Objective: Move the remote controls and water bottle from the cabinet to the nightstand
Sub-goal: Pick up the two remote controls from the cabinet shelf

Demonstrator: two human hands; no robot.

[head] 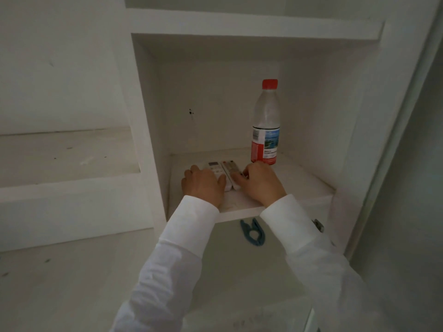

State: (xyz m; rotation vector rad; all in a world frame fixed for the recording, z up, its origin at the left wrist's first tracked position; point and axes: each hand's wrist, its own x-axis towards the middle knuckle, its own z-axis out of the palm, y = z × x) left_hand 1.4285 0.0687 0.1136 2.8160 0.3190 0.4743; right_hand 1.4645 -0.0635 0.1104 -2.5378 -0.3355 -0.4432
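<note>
Two white remote controls lie side by side on the cabinet shelf [299, 185]. My left hand [203, 185] rests over the left remote [214, 167], fingers curled around its near end. My right hand [259, 182] covers the near end of the right remote [230, 167], fingertips on its buttons. Both remotes still lie flat on the shelf. A clear water bottle [266, 123] with a red cap and a red and blue label stands upright behind my right hand, at the back right of the same shelf.
The cabinet niche has white walls and a shelf above it. A blue clip-like object [253, 232] lies on the lower level under the shelf. A metal hinge [318, 225] sits at the right. White ledges extend to the left.
</note>
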